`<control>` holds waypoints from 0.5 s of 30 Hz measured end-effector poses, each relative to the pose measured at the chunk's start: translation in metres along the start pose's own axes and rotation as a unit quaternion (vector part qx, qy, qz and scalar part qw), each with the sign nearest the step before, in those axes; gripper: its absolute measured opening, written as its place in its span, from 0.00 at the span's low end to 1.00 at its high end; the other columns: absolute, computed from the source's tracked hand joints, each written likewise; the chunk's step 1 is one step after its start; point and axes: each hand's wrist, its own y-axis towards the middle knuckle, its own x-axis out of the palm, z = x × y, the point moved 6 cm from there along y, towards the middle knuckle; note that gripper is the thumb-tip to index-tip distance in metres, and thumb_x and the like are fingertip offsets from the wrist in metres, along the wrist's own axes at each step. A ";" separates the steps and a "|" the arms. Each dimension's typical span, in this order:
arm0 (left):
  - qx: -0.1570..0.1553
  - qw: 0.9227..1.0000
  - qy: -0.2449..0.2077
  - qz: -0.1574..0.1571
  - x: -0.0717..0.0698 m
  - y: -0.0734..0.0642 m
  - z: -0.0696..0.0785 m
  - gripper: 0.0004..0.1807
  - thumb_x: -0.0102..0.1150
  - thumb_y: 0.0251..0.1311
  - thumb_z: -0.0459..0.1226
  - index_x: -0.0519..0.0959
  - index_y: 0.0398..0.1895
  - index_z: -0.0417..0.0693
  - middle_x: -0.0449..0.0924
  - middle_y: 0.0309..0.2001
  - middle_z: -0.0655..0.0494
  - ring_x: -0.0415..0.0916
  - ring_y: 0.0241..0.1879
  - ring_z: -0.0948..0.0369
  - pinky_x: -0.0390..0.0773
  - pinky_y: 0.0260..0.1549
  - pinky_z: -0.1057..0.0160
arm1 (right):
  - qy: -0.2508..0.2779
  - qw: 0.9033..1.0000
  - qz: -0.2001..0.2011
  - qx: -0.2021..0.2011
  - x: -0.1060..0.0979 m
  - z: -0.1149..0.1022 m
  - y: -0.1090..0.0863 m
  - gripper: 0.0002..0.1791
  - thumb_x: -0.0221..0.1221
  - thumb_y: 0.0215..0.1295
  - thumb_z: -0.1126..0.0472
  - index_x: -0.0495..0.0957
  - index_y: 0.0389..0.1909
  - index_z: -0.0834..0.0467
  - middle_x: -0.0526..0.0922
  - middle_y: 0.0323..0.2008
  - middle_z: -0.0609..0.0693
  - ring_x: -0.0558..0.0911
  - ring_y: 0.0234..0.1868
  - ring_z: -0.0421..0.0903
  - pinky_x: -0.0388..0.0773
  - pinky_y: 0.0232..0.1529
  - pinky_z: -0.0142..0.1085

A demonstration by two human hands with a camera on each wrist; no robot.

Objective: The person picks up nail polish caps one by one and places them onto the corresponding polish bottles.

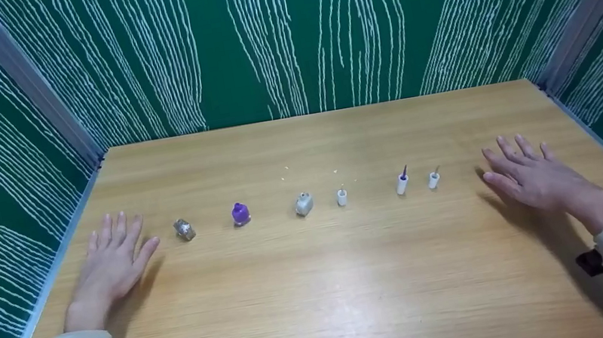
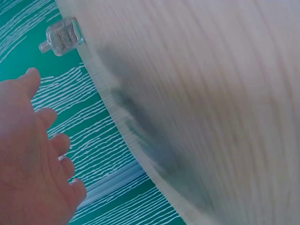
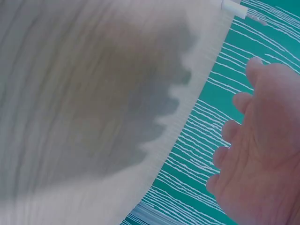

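Flanking a row of six small items, the two hands are held well apart with fingers extended, neither gripping anything. The left hand (image 1: pixel 111 265) is over the wooden tabletop (image 1: pixel 332 285) near its left edge; the silver-glitter bottle (image 1: pixel 184 229) is the nearest item, just beyond the thumb. Its neck is uncapped in the left wrist view. The right hand (image 1: pixel 536 180) is near the right edge, its thumb toward the short-brush cap (image 1: pixel 434 180), with a gap between.

Between these ends stand, left to right, the purple bottle (image 1: pixel 240 215), the pale bottle (image 1: pixel 303 205), the small white cap (image 1: pixel 342 197) and the purple-brush cap (image 1: pixel 402 184). The three caps are upright, brushes pointing up, and all six items are apart from one another.

Green line-patterned walls (image 1: pixel 304 35) bound the far, left and right edges. Behind the row, a narrower band of wood reaches the far edge; in front, a broad stretch runs out of view.
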 end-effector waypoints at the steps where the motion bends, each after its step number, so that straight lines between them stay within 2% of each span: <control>1: -0.001 1.000 -0.001 -0.002 0.001 0.000 0.000 0.44 0.33 0.76 0.63 0.47 0.81 0.41 0.35 0.79 0.33 0.23 0.77 0.38 0.29 0.71 0.35 | 0.000 1.000 -0.001 -0.001 0.002 -0.001 -0.001 0.45 0.35 0.78 0.32 0.40 0.81 0.57 0.32 0.78 0.69 0.24 0.75 0.70 0.10 0.64 0.62; 8: 0.003 1.000 0.009 -0.013 0.005 -0.001 0.000 0.45 0.36 0.75 0.62 0.47 0.81 0.40 0.37 0.79 0.32 0.26 0.78 0.37 0.33 0.71 0.33 | -0.005 1.000 0.001 -0.013 0.007 -0.009 -0.002 0.44 0.35 0.78 0.32 0.42 0.81 0.57 0.35 0.79 0.68 0.29 0.76 0.70 0.14 0.67 0.63; 15: 0.004 0.999 -0.008 -0.031 0.000 0.003 0.002 0.48 0.35 0.73 0.65 0.42 0.81 0.41 0.34 0.79 0.34 0.23 0.77 0.38 0.29 0.71 0.34 | 0.034 0.999 -0.009 -0.016 0.009 -0.017 0.000 0.45 0.39 0.78 0.33 0.41 0.81 0.57 0.34 0.79 0.68 0.30 0.76 0.70 0.22 0.68 0.68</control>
